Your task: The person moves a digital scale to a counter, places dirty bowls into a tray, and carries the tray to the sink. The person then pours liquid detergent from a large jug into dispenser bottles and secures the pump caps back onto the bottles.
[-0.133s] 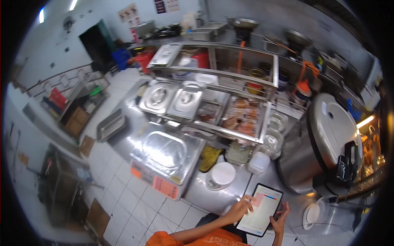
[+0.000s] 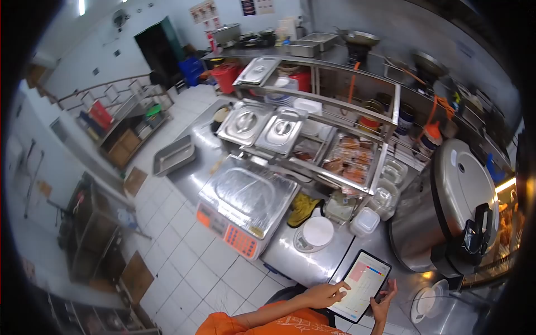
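Note:
A tablet (image 2: 358,287) with a lit, mostly white screen is tilted in front of my orange shirt. My right hand (image 2: 383,300) grips its lower right edge, the thumb over the frame and the fingers spread beyond the side. From the left, my left hand (image 2: 325,294) reaches across the tablet's edge, an outstretched finger at the screen and nothing held. Just above the tablet, a small white kitchen scale (image 2: 316,232) stands on the steel counter (image 2: 290,257). Beside that scale is a white lidded plastic tub (image 2: 365,221).
A large price scale (image 2: 245,204) with an orange keypad occupies the counter's left. Lidded steel pans (image 2: 245,124) and a tray of packed food (image 2: 350,162) sit in a metal frame. At right stands a big steel rice cooker (image 2: 446,206), with another small white scale (image 2: 425,302) below it.
The view has swung, so the counter and room sit farther right in it. My left hand's fingers have drawn closer together over the screen; my right hand keeps its hold on the tablet.

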Demonstrator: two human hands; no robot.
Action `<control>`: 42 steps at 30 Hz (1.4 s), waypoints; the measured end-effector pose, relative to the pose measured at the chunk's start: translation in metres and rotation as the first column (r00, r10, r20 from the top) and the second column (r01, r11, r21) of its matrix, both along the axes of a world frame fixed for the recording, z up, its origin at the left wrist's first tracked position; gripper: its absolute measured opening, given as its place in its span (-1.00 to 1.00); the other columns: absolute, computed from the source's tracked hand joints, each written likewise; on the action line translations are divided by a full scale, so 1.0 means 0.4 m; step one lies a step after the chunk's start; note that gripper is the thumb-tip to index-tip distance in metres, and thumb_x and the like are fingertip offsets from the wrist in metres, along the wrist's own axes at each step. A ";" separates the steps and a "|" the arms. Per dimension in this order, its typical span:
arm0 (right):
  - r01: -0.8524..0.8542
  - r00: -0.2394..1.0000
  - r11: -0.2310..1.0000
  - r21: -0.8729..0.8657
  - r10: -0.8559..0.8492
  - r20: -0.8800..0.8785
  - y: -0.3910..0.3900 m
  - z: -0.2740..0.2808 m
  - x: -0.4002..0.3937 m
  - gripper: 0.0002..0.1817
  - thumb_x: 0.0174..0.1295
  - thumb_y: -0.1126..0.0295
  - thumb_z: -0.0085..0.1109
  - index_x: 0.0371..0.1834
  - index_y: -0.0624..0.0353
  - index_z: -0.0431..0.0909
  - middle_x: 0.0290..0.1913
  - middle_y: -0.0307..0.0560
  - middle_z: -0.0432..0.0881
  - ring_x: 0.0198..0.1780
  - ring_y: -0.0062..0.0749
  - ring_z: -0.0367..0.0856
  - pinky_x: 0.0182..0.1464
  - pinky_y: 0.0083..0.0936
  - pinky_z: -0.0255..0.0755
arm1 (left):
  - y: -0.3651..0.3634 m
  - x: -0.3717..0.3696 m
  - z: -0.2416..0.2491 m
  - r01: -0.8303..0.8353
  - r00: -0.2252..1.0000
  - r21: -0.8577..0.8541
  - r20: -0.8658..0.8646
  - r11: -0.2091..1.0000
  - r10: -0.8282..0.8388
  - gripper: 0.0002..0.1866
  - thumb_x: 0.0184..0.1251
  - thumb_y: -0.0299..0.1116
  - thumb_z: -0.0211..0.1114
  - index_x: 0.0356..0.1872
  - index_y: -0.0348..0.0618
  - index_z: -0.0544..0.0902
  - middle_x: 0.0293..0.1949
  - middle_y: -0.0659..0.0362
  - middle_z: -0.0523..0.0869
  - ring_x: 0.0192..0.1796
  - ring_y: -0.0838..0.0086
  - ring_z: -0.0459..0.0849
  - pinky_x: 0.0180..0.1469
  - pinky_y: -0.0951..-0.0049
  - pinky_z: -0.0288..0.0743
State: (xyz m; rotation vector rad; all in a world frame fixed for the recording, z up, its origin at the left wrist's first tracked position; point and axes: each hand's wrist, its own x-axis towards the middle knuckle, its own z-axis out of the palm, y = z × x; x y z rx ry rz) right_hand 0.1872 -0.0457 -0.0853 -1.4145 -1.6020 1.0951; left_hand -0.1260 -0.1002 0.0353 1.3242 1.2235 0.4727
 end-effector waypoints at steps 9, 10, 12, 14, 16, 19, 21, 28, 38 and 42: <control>0.202 0.935 0.979 -0.035 -0.203 -0.292 0.028 0.025 -0.063 -0.12 0.13 0.62 0.13 0.56 -0.04 0.04 0.38 -0.06 0.31 -0.09 -0.49 0.34 0.08 -0.54 0.32 | -0.255 -0.141 -0.187 -0.368 0.789 0.010 -0.525 0.930 0.318 -0.51 0.44 0.05 0.07 0.20 -0.02 0.54 0.02 -0.07 0.72 0.09 0.05 0.68 0.10 0.01 0.52; 0.274 0.927 0.962 -0.018 -0.269 -0.260 0.024 0.035 -0.087 -0.16 0.16 0.60 0.14 0.55 -0.03 0.07 0.35 -0.07 0.36 -0.08 -0.48 0.35 0.09 -0.51 0.33 | -0.302 -0.170 -0.194 -0.426 0.750 -0.074 -0.587 0.902 0.306 -0.50 0.44 0.08 0.05 0.20 -0.01 0.54 0.03 -0.06 0.72 0.10 0.04 0.68 0.12 0.01 0.51; 0.262 0.965 0.928 0.265 -0.257 -0.053 0.015 0.074 -0.186 -0.28 0.19 0.56 0.15 0.47 0.06 0.19 0.30 -0.02 0.39 -0.01 -0.38 0.40 0.17 -0.41 0.29 | -0.406 -0.238 -0.222 -0.544 0.645 -0.141 -0.700 0.827 0.305 -0.47 0.45 0.14 0.01 0.21 0.02 0.54 0.04 -0.05 0.72 0.11 0.03 0.68 0.14 0.01 0.50; 0.145 0.989 0.912 0.383 -0.145 -0.030 0.012 0.092 -0.322 -0.37 0.20 0.53 0.18 0.39 0.12 0.29 0.24 -0.01 0.44 0.07 -0.32 0.43 0.22 -0.36 0.27 | -0.506 -0.297 -0.250 -0.658 0.548 -0.133 -0.760 0.741 0.350 -0.46 0.44 0.16 0.00 0.23 0.05 0.54 0.04 -0.04 0.73 0.13 0.03 0.67 0.16 0.02 0.50; -0.087 0.992 0.965 0.249 0.106 -0.066 -0.025 0.138 -0.458 -0.39 0.17 0.51 0.25 0.33 0.14 0.34 0.21 -0.04 0.47 0.14 -0.31 0.44 0.21 -0.35 0.29 | -0.599 -0.344 -0.262 -0.753 0.488 -0.152 -0.782 0.640 0.388 -0.46 0.43 0.17 0.00 0.24 0.08 0.54 0.05 -0.04 0.72 0.14 0.03 0.67 0.17 0.04 0.50; -0.415 0.895 0.910 -0.001 0.408 -0.181 -0.095 0.213 -0.686 -0.26 0.14 0.46 0.37 0.40 0.10 0.24 0.30 0.02 0.41 0.16 -0.28 0.46 0.05 -0.41 0.44 | -0.680 -0.405 -0.268 -0.829 0.446 -0.194 -0.796 0.525 0.410 -0.42 0.40 0.22 0.01 0.21 0.07 0.56 0.06 -0.04 0.72 0.15 0.04 0.67 0.20 0.06 0.49; -0.459 0.855 0.887 -0.049 0.426 -0.297 -0.126 0.153 -0.818 -0.14 0.12 0.45 0.41 0.46 0.06 0.10 0.36 0.10 0.34 0.16 -0.25 0.47 0.02 -0.41 0.49 | -0.758 -0.467 -0.350 -0.871 0.454 -0.213 -0.694 0.442 0.559 -0.42 0.38 0.22 0.03 0.19 0.05 0.58 0.07 -0.05 0.72 0.16 0.03 0.66 0.21 0.10 0.49; -0.352 0.771 0.885 -0.305 0.089 -0.630 -0.159 0.029 -1.057 -0.03 0.22 0.29 0.38 0.53 -0.09 -0.17 0.47 0.15 0.16 0.26 -0.08 0.44 0.21 -0.21 0.47 | -1.128 -0.709 -0.524 -0.936 0.341 -0.171 -0.665 0.309 0.664 -0.40 0.39 0.13 0.07 0.18 -0.18 0.55 -0.12 0.01 0.80 -0.27 0.39 0.78 -0.08 0.37 0.60; -0.017 0.885 0.963 -0.269 -0.110 -0.452 0.017 0.039 -1.173 -0.10 0.31 -0.05 0.23 0.56 -0.13 -0.14 0.49 -0.02 0.12 0.45 -0.20 0.21 0.41 -0.23 0.17 | -0.518 -1.166 -0.148 -0.643 0.569 0.545 -0.130 0.538 0.812 -0.50 0.54 -0.13 0.09 0.27 -0.33 0.44 0.16 -0.18 0.58 0.22 0.02 0.54 0.32 0.19 0.34; 0.053 0.863 0.953 -0.298 -0.194 -0.467 -0.003 0.101 -1.230 -0.05 0.25 0.10 0.32 0.55 0.04 -0.12 0.40 0.10 0.22 0.38 -0.14 0.31 0.34 -0.28 0.31 | -0.211 -1.302 -0.225 -0.739 0.634 0.401 0.145 0.541 0.759 -0.39 0.50 -0.01 0.14 0.33 -0.33 0.38 0.09 -0.03 0.60 0.13 0.23 0.56 0.22 0.32 0.39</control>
